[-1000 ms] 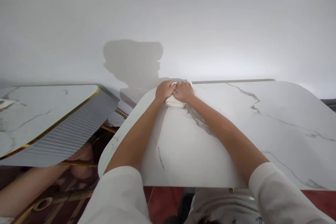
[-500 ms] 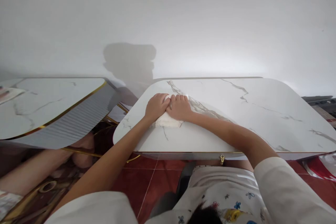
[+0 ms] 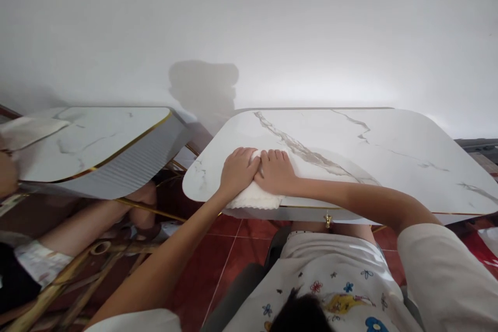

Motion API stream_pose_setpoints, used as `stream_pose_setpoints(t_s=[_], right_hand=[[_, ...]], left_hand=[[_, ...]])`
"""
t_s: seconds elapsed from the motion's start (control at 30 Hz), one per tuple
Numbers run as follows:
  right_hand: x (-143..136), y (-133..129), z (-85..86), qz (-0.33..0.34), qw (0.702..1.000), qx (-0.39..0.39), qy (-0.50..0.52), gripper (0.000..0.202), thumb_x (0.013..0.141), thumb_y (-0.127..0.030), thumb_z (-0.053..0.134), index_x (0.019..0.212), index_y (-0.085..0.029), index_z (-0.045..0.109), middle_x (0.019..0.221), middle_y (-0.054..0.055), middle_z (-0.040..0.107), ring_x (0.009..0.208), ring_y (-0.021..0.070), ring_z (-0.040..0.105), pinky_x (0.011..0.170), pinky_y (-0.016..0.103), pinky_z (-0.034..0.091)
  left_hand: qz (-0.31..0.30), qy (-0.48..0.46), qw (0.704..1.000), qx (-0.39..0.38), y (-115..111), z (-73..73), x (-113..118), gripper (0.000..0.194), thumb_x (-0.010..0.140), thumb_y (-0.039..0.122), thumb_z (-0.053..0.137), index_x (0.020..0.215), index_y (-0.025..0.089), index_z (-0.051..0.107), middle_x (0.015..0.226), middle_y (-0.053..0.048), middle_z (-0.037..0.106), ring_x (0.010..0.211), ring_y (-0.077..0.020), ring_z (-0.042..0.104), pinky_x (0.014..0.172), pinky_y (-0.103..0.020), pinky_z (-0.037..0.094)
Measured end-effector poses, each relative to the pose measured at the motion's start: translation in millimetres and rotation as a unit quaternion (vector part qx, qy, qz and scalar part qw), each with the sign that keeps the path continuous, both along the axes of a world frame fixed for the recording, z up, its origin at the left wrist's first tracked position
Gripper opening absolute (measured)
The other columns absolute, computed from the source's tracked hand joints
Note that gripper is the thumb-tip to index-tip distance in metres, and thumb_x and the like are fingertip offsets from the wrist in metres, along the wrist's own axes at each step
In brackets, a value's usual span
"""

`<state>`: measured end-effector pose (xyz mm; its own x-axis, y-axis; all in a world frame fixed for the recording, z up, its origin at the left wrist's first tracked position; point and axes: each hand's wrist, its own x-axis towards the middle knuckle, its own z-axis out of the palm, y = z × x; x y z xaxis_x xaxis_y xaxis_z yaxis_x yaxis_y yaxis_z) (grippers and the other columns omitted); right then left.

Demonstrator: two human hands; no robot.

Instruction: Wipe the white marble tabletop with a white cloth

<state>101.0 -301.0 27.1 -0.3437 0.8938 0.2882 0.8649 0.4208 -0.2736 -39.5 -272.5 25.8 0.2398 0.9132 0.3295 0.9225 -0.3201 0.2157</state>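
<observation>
A folded white cloth point(image 3: 254, 198) lies under both of my hands at the front left of a white marble-patterned tabletop point(image 3: 389, 166). Its scalloped near edge hangs slightly over the table's front edge. My left hand point(image 3: 238, 172) presses on the cloth's left side, fingers pointing away from me. Beside it, my right hand point(image 3: 277, 174) presses on the right side, its fingers curled over the cloth. The two thumbs meet near the middle. Much of the cloth is hidden beneath the palms.
A second marble-patterned table point(image 3: 101, 140) with gold trim stands at the left, a white cloth point(image 3: 35, 129) on it. Another person's legs point(image 3: 97, 218) and a bamboo chair point(image 3: 78, 280) are beside it. A white wall point(image 3: 311, 26) rises behind; a gold knob point(image 3: 329, 219) sticks out in front.
Both hands and the white cloth have slid toward me, from the tabletop's middle left to its front edge. The view has shifted a little left, showing more of the neighbouring person.
</observation>
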Motion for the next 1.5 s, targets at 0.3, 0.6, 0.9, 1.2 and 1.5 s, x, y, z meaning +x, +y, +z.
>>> stream_pose_setpoints(t_s=[0.3,0.6,0.9,1.2,1.5], right_hand=[[50.3,-13.7,-2.4,-0.02,1.0,0.0,-0.021,0.045,0.094,-0.036,0.044,0.127,-0.009,0.055,0.123,0.019,0.062,0.114,0.0345,0.053,0.102,0.047,0.037],[59.6,59.2,2.8,-0.031,0.999,-0.026,-0.022,0.045,0.096,-0.037,0.043,0.129,-0.008,0.054,0.127,0.018,0.063,0.119,0.0327,0.054,0.104,0.043,0.036],[64.3,151.6,5.7,-0.04,0.999,-0.027,-0.022,0.048,0.097,-0.041,0.043,0.131,-0.01,0.053,0.133,0.017,0.06,0.126,0.0327,0.05,0.108,0.043,0.034],[64.5,226.4,3.9,-0.053,0.998,-0.024,-0.01,0.049,0.095,-0.038,0.043,0.134,-0.009,0.053,0.136,0.018,0.058,0.129,0.0333,0.049,0.11,0.045,0.034],[59.7,247.9,2.4,-0.077,0.997,-0.023,0.0,0.049,0.095,-0.038,0.041,0.133,-0.009,0.053,0.136,0.02,0.058,0.129,0.0359,0.049,0.109,0.048,0.034]], left_hand=[[-0.007,0.005,1.0,-0.013,-14.8,5.0,54.4,0.03,0.093,0.031,0.036,0.102,0.023,0.064,0.112,-0.012,0.07,0.114,-0.0298,0.058,0.102,-0.044,0.043],[0.001,-0.006,1.0,-0.03,59.3,12.2,67.5,0.03,0.093,0.029,0.04,0.099,0.02,0.069,0.114,-0.012,0.072,0.116,-0.0295,0.06,0.098,-0.039,0.043],[0.013,-0.038,0.999,-0.016,150.9,12.8,74.3,0.029,0.092,0.031,0.042,0.088,0.021,0.069,0.104,-0.011,0.074,0.107,-0.0286,0.062,0.089,-0.037,0.044],[0.02,-0.055,0.998,-0.007,229.8,7.3,76.6,0.028,0.092,0.031,0.043,0.083,0.02,0.068,0.097,-0.012,0.073,0.101,-0.0296,0.064,0.083,-0.037,0.044],[0.011,-0.072,0.997,-0.024,257.7,6.3,73.7,0.028,0.094,0.031,0.043,0.086,0.02,0.068,0.103,-0.009,0.073,0.099,-0.0251,0.063,0.081,-0.033,0.042]])
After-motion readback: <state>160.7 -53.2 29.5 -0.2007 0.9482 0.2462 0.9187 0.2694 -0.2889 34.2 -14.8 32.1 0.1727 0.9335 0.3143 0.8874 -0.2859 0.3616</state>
